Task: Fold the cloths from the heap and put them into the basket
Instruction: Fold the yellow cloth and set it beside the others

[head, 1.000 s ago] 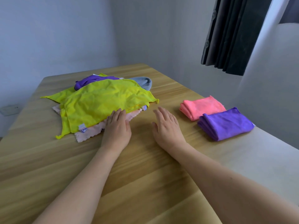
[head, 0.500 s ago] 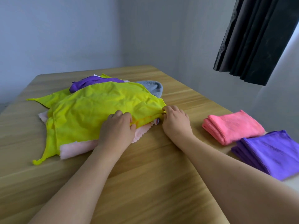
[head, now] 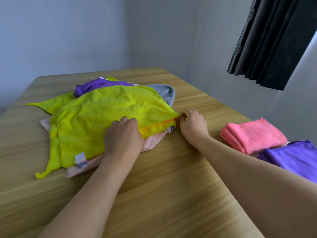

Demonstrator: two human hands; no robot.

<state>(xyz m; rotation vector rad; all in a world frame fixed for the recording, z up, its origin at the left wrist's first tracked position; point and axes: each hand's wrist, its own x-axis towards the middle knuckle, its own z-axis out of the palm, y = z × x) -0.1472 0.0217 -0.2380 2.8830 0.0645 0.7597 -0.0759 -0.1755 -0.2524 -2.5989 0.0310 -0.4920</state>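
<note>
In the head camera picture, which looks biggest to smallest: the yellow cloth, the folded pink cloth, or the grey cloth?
1. Yellow cloth, spread open over the heap.
2. Folded pink cloth.
3. Grey cloth, though it is mostly hidden and farther away, so its true size is unsure.

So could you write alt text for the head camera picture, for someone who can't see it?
A person's left hand and right hand grip the near edge of a yellow cloth on top of a heap of cloths on a wooden table. To the right lie a folded pink cloth and a folded purple cloth.
</note>
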